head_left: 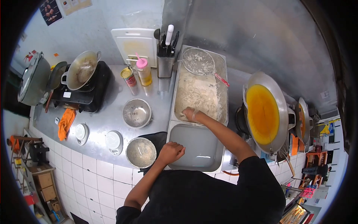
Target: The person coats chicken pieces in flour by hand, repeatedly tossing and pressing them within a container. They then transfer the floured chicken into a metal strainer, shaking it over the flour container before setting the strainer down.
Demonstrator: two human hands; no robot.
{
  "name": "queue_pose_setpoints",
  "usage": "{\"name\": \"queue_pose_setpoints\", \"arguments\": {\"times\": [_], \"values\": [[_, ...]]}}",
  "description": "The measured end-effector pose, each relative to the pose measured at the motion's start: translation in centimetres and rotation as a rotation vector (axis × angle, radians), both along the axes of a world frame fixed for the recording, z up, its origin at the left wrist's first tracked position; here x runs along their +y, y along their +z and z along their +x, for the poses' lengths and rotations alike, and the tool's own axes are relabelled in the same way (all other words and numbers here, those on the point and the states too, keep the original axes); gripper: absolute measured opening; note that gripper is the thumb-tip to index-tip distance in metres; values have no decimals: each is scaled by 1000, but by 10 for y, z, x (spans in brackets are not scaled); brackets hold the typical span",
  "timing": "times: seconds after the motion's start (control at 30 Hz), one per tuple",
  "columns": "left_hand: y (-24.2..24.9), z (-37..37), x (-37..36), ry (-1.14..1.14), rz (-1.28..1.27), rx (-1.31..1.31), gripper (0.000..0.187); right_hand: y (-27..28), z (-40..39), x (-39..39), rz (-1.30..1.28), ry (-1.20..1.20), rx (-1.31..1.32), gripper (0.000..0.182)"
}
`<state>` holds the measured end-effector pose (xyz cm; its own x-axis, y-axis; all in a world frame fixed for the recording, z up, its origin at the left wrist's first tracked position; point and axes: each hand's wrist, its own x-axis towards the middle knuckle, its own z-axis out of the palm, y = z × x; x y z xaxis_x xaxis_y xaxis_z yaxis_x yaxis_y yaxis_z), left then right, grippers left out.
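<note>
My right hand [191, 114] reaches into the near end of a deep metal tray of flour [197, 93]. Its fingers are curled down at the flour; anything in them is hidden. A round mesh strainer [197, 61] with a red handle rests across the tray's far end, with floury crumbs on its mesh. My left hand [171, 153] is closed in a loose fist with nothing visible in it, over the left rim of a tray of cloudy water [195, 143]. Just left of it is a flour-dusted metal bowl [141, 153].
At right stands a large wok of orange oil [263, 114], a second wok [302, 121] beyond. Another metal bowl [137, 113], two small white scales [113, 142], a pink-capped bottle [144, 71], a can [129, 77] and a knife block [165, 63] occupy the counter. A pan [82, 71] sits on a stove.
</note>
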<state>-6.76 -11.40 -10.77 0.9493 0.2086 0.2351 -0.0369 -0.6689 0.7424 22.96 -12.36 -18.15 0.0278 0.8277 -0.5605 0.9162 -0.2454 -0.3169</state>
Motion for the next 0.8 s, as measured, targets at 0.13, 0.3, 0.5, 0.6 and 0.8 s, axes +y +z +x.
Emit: {"name": "queue_pose_setpoints", "arguments": {"times": [0.13,0.3,0.5,0.6,0.8], "values": [[-1,1,2,6,62,-22,27,-26,13,-27,277,-53,-148,32],[-2,3,2,-16,111,-30,27,-49,80,-27,570,-486,39,28],[-3,3,2,-20,136,-16,27,-35,74,-22,424,-280,-272,31],[-1,2,2,-2,125,-14,28,-41,61,-33,431,-172,-230,28],[-5,0,1,0,115,-8,27,2,39,-66,211,-256,-161,29]]}}
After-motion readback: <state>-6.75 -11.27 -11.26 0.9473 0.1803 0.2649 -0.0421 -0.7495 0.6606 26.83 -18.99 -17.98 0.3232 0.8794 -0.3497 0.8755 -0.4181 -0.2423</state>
